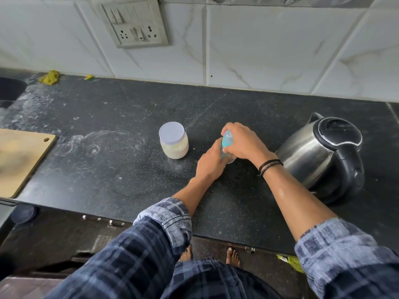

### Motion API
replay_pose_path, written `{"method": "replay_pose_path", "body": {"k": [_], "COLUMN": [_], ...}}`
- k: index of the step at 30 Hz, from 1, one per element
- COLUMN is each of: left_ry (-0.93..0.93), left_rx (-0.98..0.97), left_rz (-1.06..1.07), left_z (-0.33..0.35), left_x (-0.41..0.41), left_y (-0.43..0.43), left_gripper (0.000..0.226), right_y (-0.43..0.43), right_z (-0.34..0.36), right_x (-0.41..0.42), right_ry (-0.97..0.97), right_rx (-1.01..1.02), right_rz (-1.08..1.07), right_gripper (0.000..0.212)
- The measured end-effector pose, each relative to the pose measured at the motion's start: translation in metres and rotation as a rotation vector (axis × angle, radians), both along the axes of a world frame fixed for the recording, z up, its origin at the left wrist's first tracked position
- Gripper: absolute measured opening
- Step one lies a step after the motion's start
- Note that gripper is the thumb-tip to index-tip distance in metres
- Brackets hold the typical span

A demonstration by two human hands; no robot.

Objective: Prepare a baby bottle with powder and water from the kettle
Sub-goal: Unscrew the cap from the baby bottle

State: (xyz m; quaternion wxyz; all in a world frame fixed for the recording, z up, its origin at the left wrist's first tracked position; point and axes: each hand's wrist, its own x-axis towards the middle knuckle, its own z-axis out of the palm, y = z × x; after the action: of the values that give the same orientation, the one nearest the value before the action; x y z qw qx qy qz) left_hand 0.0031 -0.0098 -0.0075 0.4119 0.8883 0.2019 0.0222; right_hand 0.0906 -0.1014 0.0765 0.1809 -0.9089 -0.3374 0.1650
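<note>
Grip: left hand (210,161) fingers clamped round bottle (226,141) base, right hand (243,141) fingers curled over top. Risk: hard twist tips bottle on table (129,173), knocking powder jar (174,145).

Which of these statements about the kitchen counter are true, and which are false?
1. The left hand and right hand both hold the bottle. True.
2. The jar is open. False: its lid is on.
3. The kettle stands to the right of the bottle. True.
4. One hand grips the kettle. False: neither hand touches it; it stands on the counter.
</note>
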Motion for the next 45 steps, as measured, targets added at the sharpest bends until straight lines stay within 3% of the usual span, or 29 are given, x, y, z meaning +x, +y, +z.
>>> {"method": "replay_pose_path", "body": {"k": [3, 8, 13, 18, 23, 28, 33, 39, 45], "left_ry": [0.002, -0.007, -0.003, -0.012, -0.018, -0.026, -0.018, -0.026, -0.018], "left_rx": [-0.005, -0.038, -0.038, -0.049, -0.039, -0.048, -0.034, -0.012, -0.01], "left_rz": [0.004, 0.004, 0.009, 0.003, 0.009, 0.009, 0.017, 0.009, 0.011], "left_z": [0.001, -0.001, -0.003, -0.003, -0.005, -0.004, -0.003, -0.003, -0.005], "left_x": [0.0, 0.0, 0.001, 0.001, 0.0, 0.001, 0.0, 0.0, 0.0], "left_y": [0.0, 0.001, 0.0, 0.001, 0.001, 0.0, 0.0, 0.0, 0.0], "left_gripper": [0.058, 0.062, 0.062, 0.059, 0.057, 0.058, 0.06, 0.059, 0.055], "right_y": [0.001, -0.001, -0.001, 0.001, 0.001, 0.001, -0.001, -0.001, -0.003], "right_z": [-0.002, 0.004, 0.0, 0.008, 0.003, 0.004, -0.004, -0.006, -0.006], "right_x": [0.0, 0.006, 0.006, 0.007, 0.002, 0.001, -0.004, -0.009, -0.009], "right_ry": [-0.004, 0.068, -0.007, 0.044, -0.025, 0.002, -0.039, -0.01, 0.011], "right_rx": [0.008, 0.036, 0.034, -0.008, -0.005, 0.031, 0.043, 0.108, 0.117], "right_rz": [-0.023, -0.013, -0.063, 0.002, -0.03, 0.017, -0.11, -0.091, -0.102], "right_gripper": [0.048, 0.066, 0.044, 0.055, 0.046, 0.066, 0.05, 0.071, 0.067]}}
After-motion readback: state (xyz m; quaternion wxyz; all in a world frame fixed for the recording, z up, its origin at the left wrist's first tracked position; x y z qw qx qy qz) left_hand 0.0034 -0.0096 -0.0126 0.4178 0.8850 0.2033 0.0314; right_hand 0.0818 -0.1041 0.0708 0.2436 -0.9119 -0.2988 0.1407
